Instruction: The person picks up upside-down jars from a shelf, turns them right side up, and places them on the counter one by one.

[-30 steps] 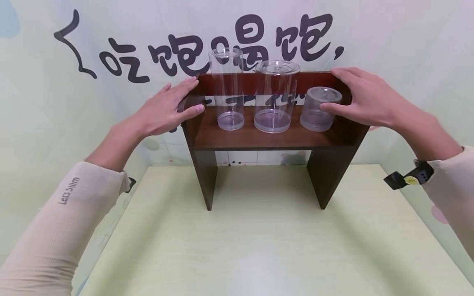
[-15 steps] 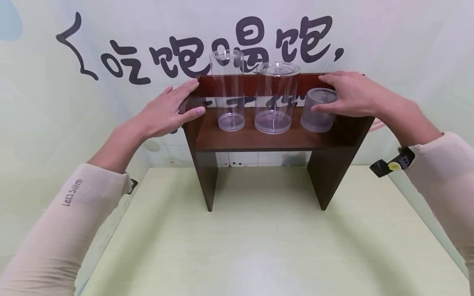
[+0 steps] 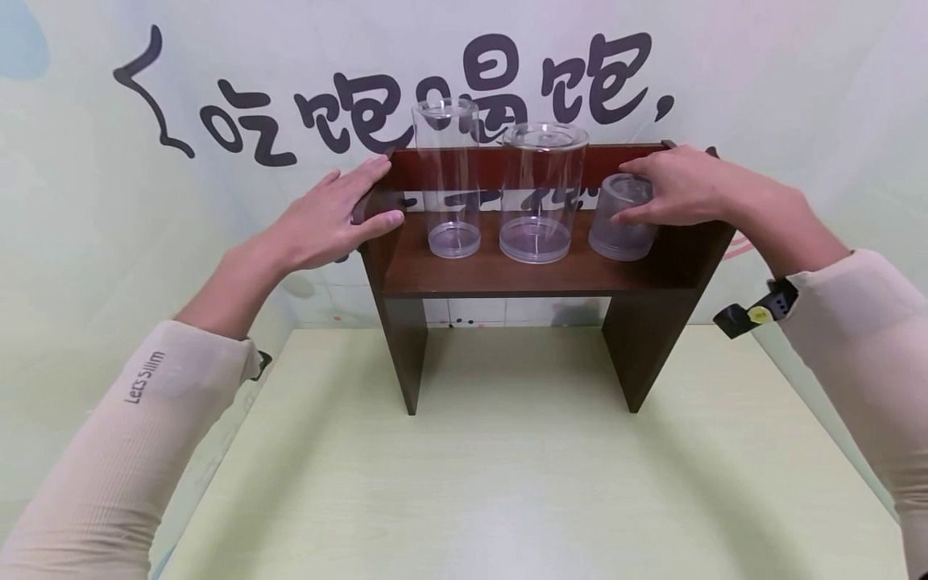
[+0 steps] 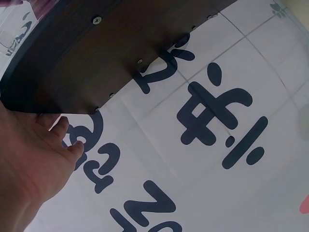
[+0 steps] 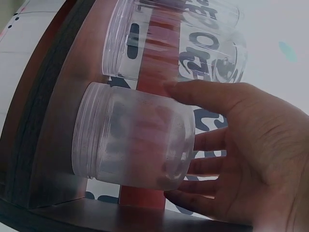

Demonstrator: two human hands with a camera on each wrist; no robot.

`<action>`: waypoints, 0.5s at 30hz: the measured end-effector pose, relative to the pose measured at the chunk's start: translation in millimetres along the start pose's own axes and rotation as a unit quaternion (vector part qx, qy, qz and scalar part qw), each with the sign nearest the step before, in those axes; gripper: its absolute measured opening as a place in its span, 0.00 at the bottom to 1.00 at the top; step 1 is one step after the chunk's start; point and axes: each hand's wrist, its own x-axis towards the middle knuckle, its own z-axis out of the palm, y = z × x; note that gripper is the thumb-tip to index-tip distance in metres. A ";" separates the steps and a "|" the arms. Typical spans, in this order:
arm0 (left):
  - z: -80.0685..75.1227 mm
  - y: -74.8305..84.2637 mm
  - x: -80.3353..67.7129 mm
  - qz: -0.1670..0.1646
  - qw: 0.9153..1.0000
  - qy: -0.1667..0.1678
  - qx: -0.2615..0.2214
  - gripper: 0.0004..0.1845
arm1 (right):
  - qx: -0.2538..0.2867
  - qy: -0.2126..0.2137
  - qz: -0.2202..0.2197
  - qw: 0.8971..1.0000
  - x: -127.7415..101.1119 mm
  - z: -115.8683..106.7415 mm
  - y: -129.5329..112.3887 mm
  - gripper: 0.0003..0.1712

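Curled round the short clear jar [image 3: 622, 219], the right hand [image 3: 685, 189] has its thumb on the near side and its fingers [image 5: 212, 166] wrapped behind the far side, as the right wrist view shows plainly; the jar stands mouth down on the shelf board of the brown wooden shelf [image 3: 507, 275], at that board's right end, with the shelf's right side panel just beyond the hand. Nearer to the viewer than this hold lies the pale green table [image 3: 507, 483], on which the shelf's two legs stand, and the beige sleeves of both arms reach in from the lower corners, the right one with a small black and yellow tag at its cuff.

Left of the held jar, just beside it, stands the wide clear jar [image 3: 542, 193], and further left again the narrow tall clear jar [image 3: 448, 177], both upright on the same board and rising above the shelf's back rail.

Across from the gripping hand, at the shelf's other end, the left hand [image 3: 329, 217] rests with straight fingers against the left side panel, thumb at its front edge, holding nothing.

Behind everything is a pale wall with large dark painted characters [image 3: 464, 89].
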 end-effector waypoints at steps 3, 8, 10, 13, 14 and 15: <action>-0.1 0.3 0.1 0.000 1.000 -0.001 -0.001 0.51 | 0.001 -0.001 -0.009 1.000 1.0 -0.1 0.6 0.46; -0.7 0.4 0.4 0.000 1.000 -0.003 -0.001 0.51 | 0.002 -0.003 -0.015 1.000 0.7 -0.1 -0.7 0.44; -1.0 0.4 0.4 -0.001 1.000 -0.005 -0.002 0.51 | 0.003 -0.005 -0.014 1.000 0.1 -0.2 -1.8 0.43; -1.4 0.3 0.1 -0.001 1.000 -0.007 -0.003 0.51 | 0.004 -0.006 -0.012 1.000 -1.3 -0.4 -3.6 0.43; -1.6 0.3 -0.1 -0.001 1.000 -0.008 -0.003 0.51 | 0.003 -0.004 -0.013 1.000 -1.9 -0.3 -4.1 0.42; -1.8 0.2 -0.3 -0.002 1.000 -0.009 -0.004 0.51 | 0.002 -0.003 -0.013 1.000 -2.7 -0.4 -4.8 0.42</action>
